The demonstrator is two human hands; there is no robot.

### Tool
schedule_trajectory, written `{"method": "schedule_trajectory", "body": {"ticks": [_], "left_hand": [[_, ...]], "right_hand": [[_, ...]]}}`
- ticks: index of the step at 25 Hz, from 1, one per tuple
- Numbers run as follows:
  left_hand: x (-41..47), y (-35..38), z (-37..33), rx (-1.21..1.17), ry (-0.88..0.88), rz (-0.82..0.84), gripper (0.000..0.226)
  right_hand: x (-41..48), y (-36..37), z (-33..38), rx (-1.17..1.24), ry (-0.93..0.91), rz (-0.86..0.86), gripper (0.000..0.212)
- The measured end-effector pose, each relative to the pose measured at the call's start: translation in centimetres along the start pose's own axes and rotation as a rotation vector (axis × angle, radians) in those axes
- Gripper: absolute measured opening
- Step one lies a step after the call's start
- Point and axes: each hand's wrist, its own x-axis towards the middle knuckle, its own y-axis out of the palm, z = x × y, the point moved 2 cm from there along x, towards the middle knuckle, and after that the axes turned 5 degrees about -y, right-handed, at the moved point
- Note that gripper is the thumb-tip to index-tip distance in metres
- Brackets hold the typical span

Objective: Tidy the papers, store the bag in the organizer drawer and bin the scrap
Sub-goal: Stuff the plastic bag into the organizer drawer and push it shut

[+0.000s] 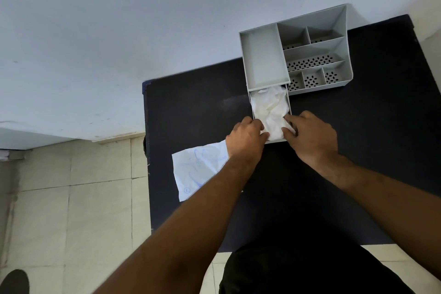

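Left hand [247,137] and right hand [310,136] pressing crumpled white bag [270,110] with curled fingers, bag lengthwise in pulled-out drawer [290,105] of grey organizer [265,59], paper [198,169] flat on dark table [358,150].

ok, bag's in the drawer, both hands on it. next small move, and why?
Probably press the bag down flat with both hands, then push the drawer shut. The drawer is pulled out of the organizer, the crumpled bag fills it and bulges near the rim, and the left hand and right hand sit at its front end.
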Motion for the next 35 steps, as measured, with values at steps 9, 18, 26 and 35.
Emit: {"method": "schedule_trajectory", "body": {"ticks": [9,18,26,35], "left_hand": [[-1.1,1.2,0.8,0.077,0.243,-0.052,0.067],[-1.5,1.2,1.3,0.312,0.253,0.112,0.103],[-0.4,0.7,1.1,0.479,0.273,0.127,0.088],[1.2,0.1,-0.2,0.627,0.291,0.206,0.094]], "right_hand": [[-1.5,0.7,-0.2,-0.286,-0.351,-0.003,0.08],[-0.7,2.0,-0.2,-0.564,-0.428,0.147,0.087],[-1.7,2.1,-0.5,-0.482,-0.405,0.01,0.069],[-1.0,1.8,0.1,-0.601,-0.439,0.135,0.065]]}}
